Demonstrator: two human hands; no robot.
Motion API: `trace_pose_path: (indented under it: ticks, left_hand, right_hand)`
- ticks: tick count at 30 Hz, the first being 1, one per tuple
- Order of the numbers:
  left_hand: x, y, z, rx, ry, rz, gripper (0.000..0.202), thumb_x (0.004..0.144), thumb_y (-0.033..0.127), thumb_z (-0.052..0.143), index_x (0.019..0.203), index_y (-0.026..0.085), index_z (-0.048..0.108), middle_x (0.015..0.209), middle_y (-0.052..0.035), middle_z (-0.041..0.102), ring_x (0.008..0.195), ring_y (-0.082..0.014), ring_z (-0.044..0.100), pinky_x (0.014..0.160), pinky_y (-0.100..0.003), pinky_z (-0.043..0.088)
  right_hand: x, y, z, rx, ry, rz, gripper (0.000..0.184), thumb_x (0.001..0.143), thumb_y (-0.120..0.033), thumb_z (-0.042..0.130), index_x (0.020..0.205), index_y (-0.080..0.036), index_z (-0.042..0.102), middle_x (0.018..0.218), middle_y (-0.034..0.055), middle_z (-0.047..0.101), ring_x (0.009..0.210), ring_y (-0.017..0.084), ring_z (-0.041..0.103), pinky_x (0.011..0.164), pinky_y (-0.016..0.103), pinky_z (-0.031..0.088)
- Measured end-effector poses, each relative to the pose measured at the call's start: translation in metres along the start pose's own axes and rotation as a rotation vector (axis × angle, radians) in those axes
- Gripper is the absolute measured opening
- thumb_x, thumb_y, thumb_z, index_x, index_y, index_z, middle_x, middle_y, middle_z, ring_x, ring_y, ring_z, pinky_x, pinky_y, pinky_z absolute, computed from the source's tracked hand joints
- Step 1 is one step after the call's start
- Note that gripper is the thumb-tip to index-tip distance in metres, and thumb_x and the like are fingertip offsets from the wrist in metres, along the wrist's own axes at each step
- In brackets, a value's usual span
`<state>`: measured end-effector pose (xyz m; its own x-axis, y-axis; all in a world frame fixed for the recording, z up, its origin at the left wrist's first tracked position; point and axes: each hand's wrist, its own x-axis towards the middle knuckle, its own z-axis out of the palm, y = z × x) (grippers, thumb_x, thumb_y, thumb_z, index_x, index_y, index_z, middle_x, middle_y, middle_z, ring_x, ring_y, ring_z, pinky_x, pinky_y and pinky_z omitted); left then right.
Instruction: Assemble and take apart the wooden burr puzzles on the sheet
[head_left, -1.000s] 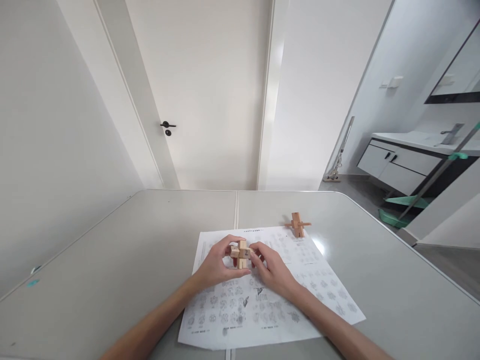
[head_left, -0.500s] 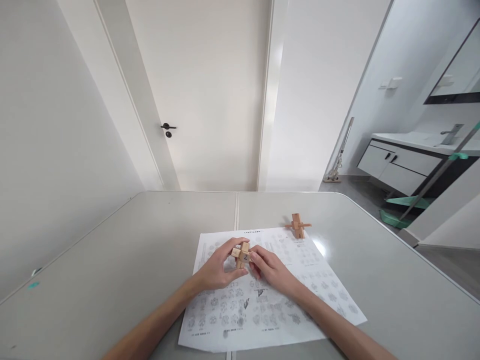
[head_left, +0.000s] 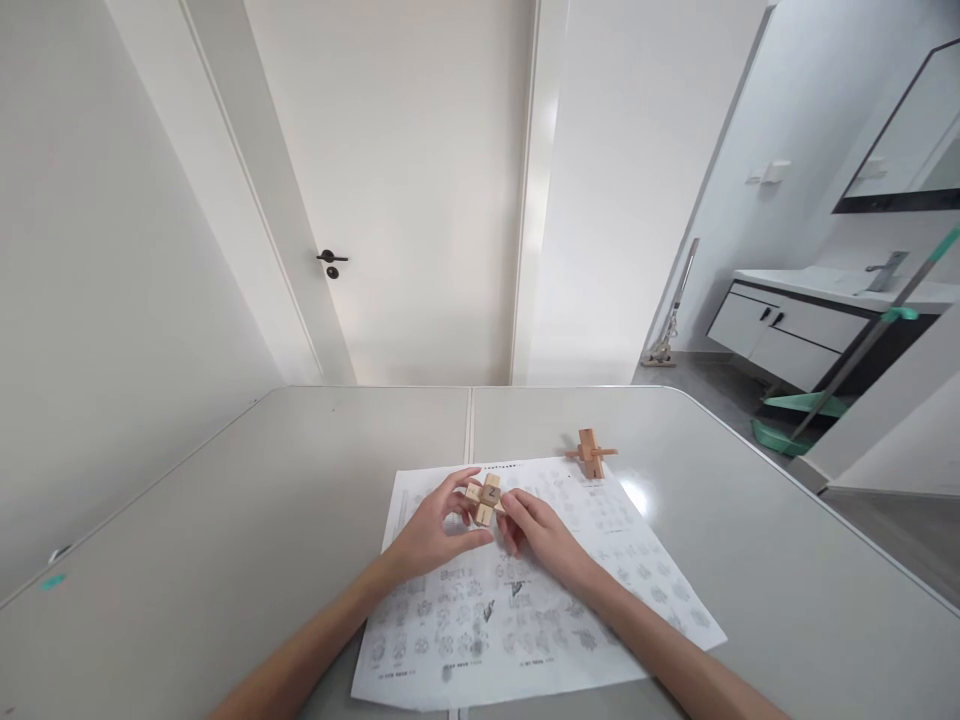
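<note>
A pale wooden burr puzzle [head_left: 490, 493], a cross of interlocking blocks with a dark "Z" on one face, is held above a printed sheet. My right hand [head_left: 541, 532] pinches its right end between thumb and fingers. Around its left side, my left hand [head_left: 435, 528] is open, index finger and thumb spread apart. The left thumb is clear of the wood, while other left fingers lie behind the puzzle, where contact is hard to see. A second, darker wooden burr puzzle [head_left: 591, 453] rests at the sheet's upper right corner.
The white sheet [head_left: 420, 685], covered in small printed diagrams, lies on a grey table [head_left: 247, 500] with a seam down its middle. Beyond the table's far edge is a white door [head_left: 420, 200]. A mop [head_left: 679, 300], washbasin cabinet [head_left: 780, 325] and green dustpan [head_left: 780, 437] stand at right.
The held puzzle has tilted, so its "Z" face turns more upward and another marked block shows below. My left thumb and index finger have spread away from it. The camera view has shifted slightly.
</note>
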<state>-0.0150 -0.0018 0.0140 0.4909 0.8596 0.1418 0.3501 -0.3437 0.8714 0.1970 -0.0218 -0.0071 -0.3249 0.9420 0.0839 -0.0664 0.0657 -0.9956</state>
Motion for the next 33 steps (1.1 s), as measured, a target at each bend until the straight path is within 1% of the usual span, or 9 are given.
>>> trace_pose_path:
  ticks: [4, 5, 10, 12, 14, 17, 22, 28, 33]
  left_hand:
    - [0.002, -0.002, 0.000, 0.010, 0.007, -0.039, 0.068, 0.085, 0.039, 0.076, 0.143, 0.027, 0.044, 0.093, -0.0023, 0.066, 0.093, -0.0204, 0.067, 0.085, -0.036, 0.055]
    - [0.002, -0.003, 0.001, 0.010, 0.016, -0.048, 0.067, 0.085, 0.039, 0.076, 0.143, 0.027, 0.044, 0.091, -0.0016, 0.066, 0.092, -0.0203, 0.067, 0.084, -0.035, 0.055]
    - [0.003, -0.003, 0.003, -0.037, 0.069, -0.018, 0.057, 0.086, 0.038, 0.074, 0.136, 0.028, 0.049, 0.125, -0.0075, 0.061, 0.083, -0.0141, 0.066, 0.085, -0.035, 0.057]
    - [0.004, -0.003, 0.003, -0.047, 0.085, -0.018, 0.053, 0.088, 0.038, 0.072, 0.135, 0.028, 0.050, 0.126, -0.0076, 0.060, 0.081, -0.0130, 0.065, 0.085, -0.035, 0.057]
    - [0.005, -0.003, 0.002, -0.053, 0.105, -0.040, 0.050, 0.089, 0.040, 0.070, 0.133, 0.027, 0.051, 0.123, -0.0073, 0.061, 0.081, -0.0131, 0.065, 0.085, -0.035, 0.057]
    - [0.009, -0.004, -0.001, -0.100, 0.159, -0.088, 0.045, 0.089, 0.044, 0.067, 0.128, 0.025, 0.054, 0.119, -0.0070, 0.063, 0.082, -0.0139, 0.065, 0.080, -0.031, 0.056]
    - [0.016, -0.010, -0.007, -0.152, 0.300, -0.157, 0.041, 0.089, 0.051, 0.063, 0.117, 0.021, 0.060, 0.112, -0.0056, 0.064, 0.076, -0.0134, 0.063, 0.072, -0.028, 0.052]
    - [0.018, -0.009, -0.010, -0.106, 0.359, -0.240, 0.044, 0.088, 0.056, 0.061, 0.114, 0.019, 0.062, 0.086, -0.0025, 0.066, 0.073, -0.0163, 0.062, 0.073, -0.030, 0.051]
    - [0.018, -0.006, -0.009, -0.080, 0.356, -0.245, 0.044, 0.088, 0.057, 0.060, 0.112, 0.020, 0.061, 0.079, -0.0003, 0.063, 0.070, -0.0166, 0.062, 0.068, -0.028, 0.048]
  right_hand:
    - [0.003, 0.001, -0.001, 0.102, 0.035, 0.031, 0.057, 0.092, -0.074, 0.051, 0.074, -0.020, 0.053, 0.058, -0.0037, 0.052, 0.051, 0.013, 0.047, 0.057, 0.027, 0.041]
    - [0.004, 0.001, -0.001, 0.130, 0.046, 0.042, 0.057, 0.091, -0.075, 0.052, 0.074, -0.020, 0.054, 0.059, -0.0036, 0.052, 0.051, 0.013, 0.047, 0.057, 0.027, 0.041]
    - [0.005, 0.001, -0.004, 0.245, 0.142, 0.084, 0.056, 0.086, -0.073, 0.061, 0.075, -0.019, 0.056, 0.067, -0.0015, 0.055, 0.052, 0.012, 0.046, 0.055, 0.027, 0.039]
    - [0.005, 0.002, -0.006, 0.250, 0.173, 0.096, 0.054, 0.088, -0.070, 0.061, 0.074, -0.019, 0.056, 0.065, -0.0017, 0.054, 0.051, 0.012, 0.045, 0.054, 0.027, 0.038]
    - [0.007, 0.004, -0.009, 0.273, 0.189, 0.110, 0.052, 0.089, -0.068, 0.061, 0.073, -0.018, 0.057, 0.064, -0.0015, 0.054, 0.051, 0.011, 0.045, 0.054, 0.027, 0.038]
    - [0.011, 0.009, -0.016, 0.402, 0.214, 0.124, 0.046, 0.087, -0.061, 0.069, 0.078, -0.017, 0.061, 0.074, 0.0008, 0.058, 0.051, 0.010, 0.045, 0.051, 0.026, 0.039]
    - [0.022, 0.018, -0.037, 0.666, 0.398, 0.150, 0.032, 0.084, -0.047, 0.076, 0.082, -0.020, 0.059, 0.077, 0.0006, 0.060, 0.049, 0.009, 0.045, 0.045, 0.023, 0.044]
    - [0.031, 0.027, -0.065, 0.666, 0.443, 0.125, 0.028, 0.086, -0.042, 0.075, 0.080, -0.022, 0.057, 0.075, 0.0025, 0.064, 0.054, 0.013, 0.054, 0.048, 0.025, 0.054]
    - [0.033, 0.031, -0.070, 0.701, 0.455, 0.108, 0.029, 0.089, -0.044, 0.072, 0.079, -0.021, 0.058, 0.070, 0.0008, 0.061, 0.055, 0.012, 0.056, 0.051, 0.024, 0.056]
